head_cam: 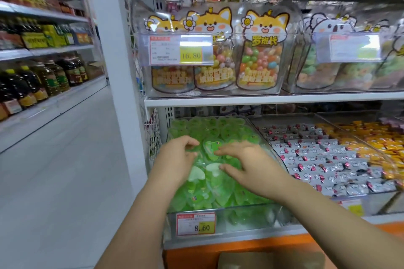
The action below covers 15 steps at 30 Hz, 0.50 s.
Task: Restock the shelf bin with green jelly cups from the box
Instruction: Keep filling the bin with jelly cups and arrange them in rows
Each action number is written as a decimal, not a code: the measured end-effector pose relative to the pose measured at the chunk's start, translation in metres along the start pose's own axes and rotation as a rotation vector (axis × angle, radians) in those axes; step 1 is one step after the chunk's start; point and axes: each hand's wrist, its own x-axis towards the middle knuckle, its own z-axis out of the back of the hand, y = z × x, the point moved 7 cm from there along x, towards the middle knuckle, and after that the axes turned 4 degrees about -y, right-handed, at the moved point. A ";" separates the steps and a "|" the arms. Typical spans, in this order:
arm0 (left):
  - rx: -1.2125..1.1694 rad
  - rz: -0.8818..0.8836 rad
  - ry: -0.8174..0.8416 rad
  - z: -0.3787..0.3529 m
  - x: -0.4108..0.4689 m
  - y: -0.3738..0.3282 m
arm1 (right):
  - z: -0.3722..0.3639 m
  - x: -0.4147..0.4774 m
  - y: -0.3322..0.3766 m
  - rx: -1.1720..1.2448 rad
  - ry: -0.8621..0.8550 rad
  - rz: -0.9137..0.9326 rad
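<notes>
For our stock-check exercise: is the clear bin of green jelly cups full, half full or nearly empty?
Full. Jelly cups fill the bin from back wall to front rim, and none of its floor shows.

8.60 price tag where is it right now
Head view, lower centre: the 8.60 price tag is on the front wall of the clear bin holding the green jelly cups, just above the orange shelf base.
</notes>
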 end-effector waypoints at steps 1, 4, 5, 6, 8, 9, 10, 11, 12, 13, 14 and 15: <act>0.031 -0.012 0.028 0.000 -0.005 0.002 | -0.004 -0.001 0.007 -0.002 0.032 0.016; 0.121 -0.051 0.131 -0.005 -0.020 0.010 | -0.019 -0.005 0.017 -0.064 0.085 -0.008; 0.139 -0.056 0.156 -0.006 -0.023 0.013 | -0.023 -0.006 0.017 -0.065 0.086 -0.030; 0.145 -0.058 0.171 -0.007 -0.026 0.014 | -0.026 -0.006 0.017 -0.044 0.076 -0.052; 0.145 -0.064 0.175 -0.006 -0.029 0.015 | -0.028 -0.006 0.014 0.022 0.058 -0.095; 0.142 -0.070 0.172 -0.005 -0.029 0.015 | -0.027 -0.006 0.013 0.041 0.045 -0.112; 0.135 -0.077 0.163 -0.003 -0.029 0.014 | -0.023 -0.006 0.011 0.056 0.020 -0.131; 0.120 -0.091 0.147 0.000 -0.028 0.013 | -0.018 -0.005 0.009 0.077 -0.027 -0.152; 0.093 -0.110 0.124 0.004 -0.027 0.010 | -0.009 -0.003 0.007 0.122 -0.097 -0.175; 0.048 -0.128 0.102 0.008 -0.025 0.006 | -0.001 -0.001 0.004 0.196 -0.170 -0.207; -0.021 -0.132 0.090 0.012 -0.024 0.002 | 0.006 0.001 0.002 0.301 -0.230 -0.245; -0.117 -0.116 0.095 0.014 -0.024 -0.002 | 0.011 0.004 0.001 0.430 -0.262 -0.280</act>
